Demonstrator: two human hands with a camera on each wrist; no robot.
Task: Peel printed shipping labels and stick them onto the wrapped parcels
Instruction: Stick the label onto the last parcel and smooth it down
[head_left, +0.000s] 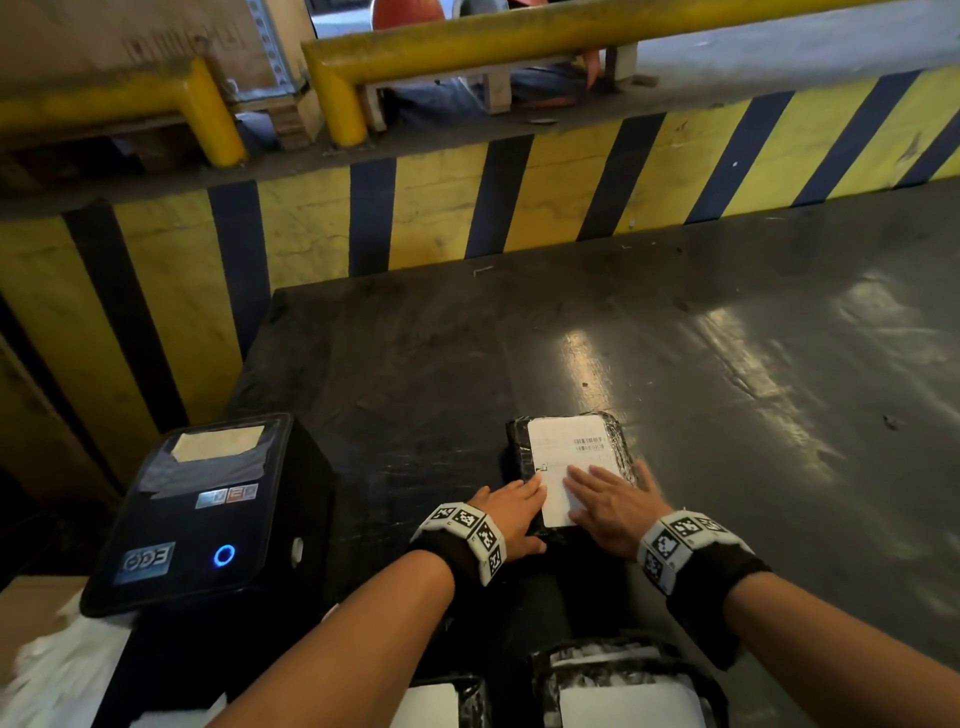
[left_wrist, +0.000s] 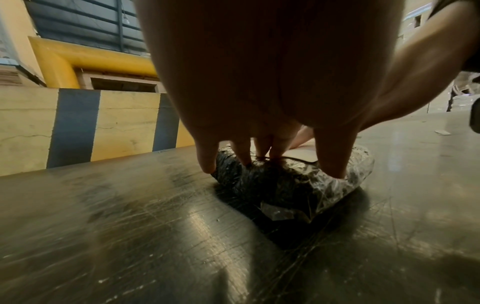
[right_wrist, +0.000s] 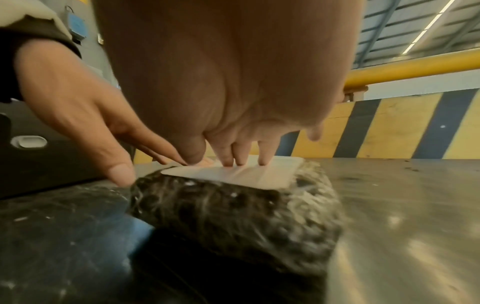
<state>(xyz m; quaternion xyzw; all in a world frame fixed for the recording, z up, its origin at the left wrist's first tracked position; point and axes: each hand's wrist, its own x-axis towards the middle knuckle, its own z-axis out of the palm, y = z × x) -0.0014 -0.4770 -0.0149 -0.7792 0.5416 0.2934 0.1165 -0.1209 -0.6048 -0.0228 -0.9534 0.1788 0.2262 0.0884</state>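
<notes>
A black parcel wrapped in clear film lies on the dark table. A white shipping label with barcodes lies on its top. My right hand lies flat on the label's near half, its straight fingertips pressing the label onto the parcel. My left hand rests on the parcel's left edge with its fingers straight, the fingertips touching the film of the parcel beside the label. Neither hand holds anything.
A black label printer with a blue light stands at the left. Two more wrapped parcels with labels sit at the near edge. White paper scraps are piled at lower left. A yellow-and-black striped barrier and yellow rails bound the far side.
</notes>
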